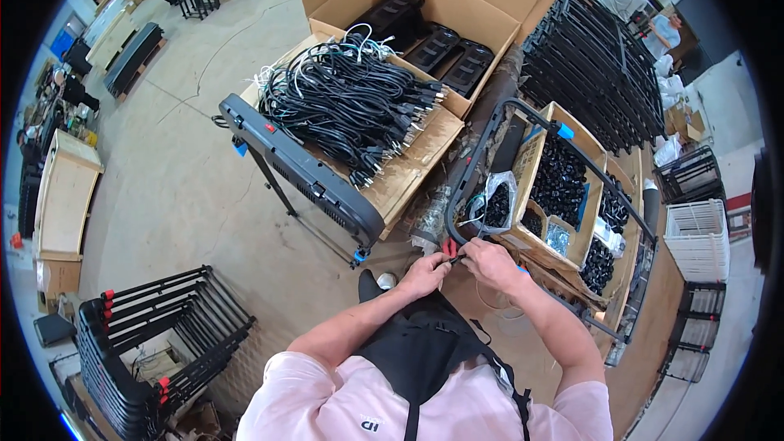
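My left hand [426, 275] and my right hand [491, 265] meet in front of me with fingers pinched together. Between their fingertips is a small dark piece [455, 260], too small to name; both hands seem to grip it. Just beyond the fingers, something with red handles [449, 247] shows in part. Close by the right hand runs the rounded corner of a black tube frame [454, 224], which bears a blue clip [565, 131]. A clear plastic bag of small black parts [496, 206] lies past the hands.
Right of me, a divided box [531, 188] holds many small black parts. Ahead, black cables [343, 98] lie heaped on a wooden board beside a long dark housing [302, 171] on legs. An open carton [433, 0] stands behind. Stacked black frames [155, 343] stand lower left; others [596, 65] upper right.
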A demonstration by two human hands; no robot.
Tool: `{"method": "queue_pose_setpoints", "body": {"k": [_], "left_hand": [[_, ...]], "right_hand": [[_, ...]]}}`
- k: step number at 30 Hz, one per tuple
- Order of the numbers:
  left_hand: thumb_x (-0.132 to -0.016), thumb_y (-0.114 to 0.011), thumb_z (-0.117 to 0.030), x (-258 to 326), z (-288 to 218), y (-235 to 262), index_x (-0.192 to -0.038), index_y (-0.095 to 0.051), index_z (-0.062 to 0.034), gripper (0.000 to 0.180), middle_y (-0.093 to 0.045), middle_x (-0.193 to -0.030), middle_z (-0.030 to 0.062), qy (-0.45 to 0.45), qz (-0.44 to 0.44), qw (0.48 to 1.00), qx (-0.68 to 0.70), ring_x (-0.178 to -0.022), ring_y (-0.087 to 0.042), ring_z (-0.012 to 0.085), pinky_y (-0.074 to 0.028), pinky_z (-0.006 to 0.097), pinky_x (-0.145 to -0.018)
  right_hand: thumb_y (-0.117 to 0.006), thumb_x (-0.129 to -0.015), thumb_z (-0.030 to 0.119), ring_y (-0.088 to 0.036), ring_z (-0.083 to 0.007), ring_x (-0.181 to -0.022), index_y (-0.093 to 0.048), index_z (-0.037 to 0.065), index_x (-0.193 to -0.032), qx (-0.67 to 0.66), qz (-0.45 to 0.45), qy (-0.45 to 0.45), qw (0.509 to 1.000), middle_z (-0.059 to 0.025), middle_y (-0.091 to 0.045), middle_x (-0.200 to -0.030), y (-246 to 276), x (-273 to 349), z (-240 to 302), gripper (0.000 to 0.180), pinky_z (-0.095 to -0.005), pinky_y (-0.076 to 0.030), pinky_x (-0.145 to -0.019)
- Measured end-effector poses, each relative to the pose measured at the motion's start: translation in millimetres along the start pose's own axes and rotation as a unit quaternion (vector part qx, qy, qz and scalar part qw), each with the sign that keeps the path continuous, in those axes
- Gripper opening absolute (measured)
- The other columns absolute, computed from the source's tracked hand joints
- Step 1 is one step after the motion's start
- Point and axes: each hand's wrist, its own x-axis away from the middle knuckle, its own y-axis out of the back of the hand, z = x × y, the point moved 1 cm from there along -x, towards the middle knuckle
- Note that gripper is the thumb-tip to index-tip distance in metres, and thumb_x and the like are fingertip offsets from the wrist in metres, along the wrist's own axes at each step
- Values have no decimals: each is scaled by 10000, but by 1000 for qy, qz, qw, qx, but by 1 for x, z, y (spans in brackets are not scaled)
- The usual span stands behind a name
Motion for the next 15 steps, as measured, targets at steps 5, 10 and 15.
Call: {"method": "queue_pose_setpoints", "body": {"k": [5,10,15], "left_hand": [[-1018,-605,-185,-3,-7,6,-1113,-701,-3,227,-689,-888,32,51,39,996,61,-858,-628,132,-518,320,-799],[-1000,-609,-163,-6,-15,8,-1069,-726,2,213,-704,-897,20,61,23,997,34,-856,-627,119,-518,307,-816],[-990,-625,-193,-7,-11,9,-1095,-734,-13,235,-701,-896,39,71,26,996,42,-852,-622,132,-513,321,-806]], "right_hand": [[-737,-884,71,-679,-362,-938,-689,29,-1068,-102,-44,-7,994,-153,-665,-974,-7,3,-4,195,-446,-560,-786],[-717,-874,66,-680,-350,-933,-697,25,-1036,-75,-89,96,989,-142,-656,-964,-3,0,-1,168,-436,-563,-811],[-709,-860,50,-678,-328,-947,-700,23,-1042,-55,-91,126,986,-128,-653,-956,0,-6,0,184,-420,-563,-824]]}}
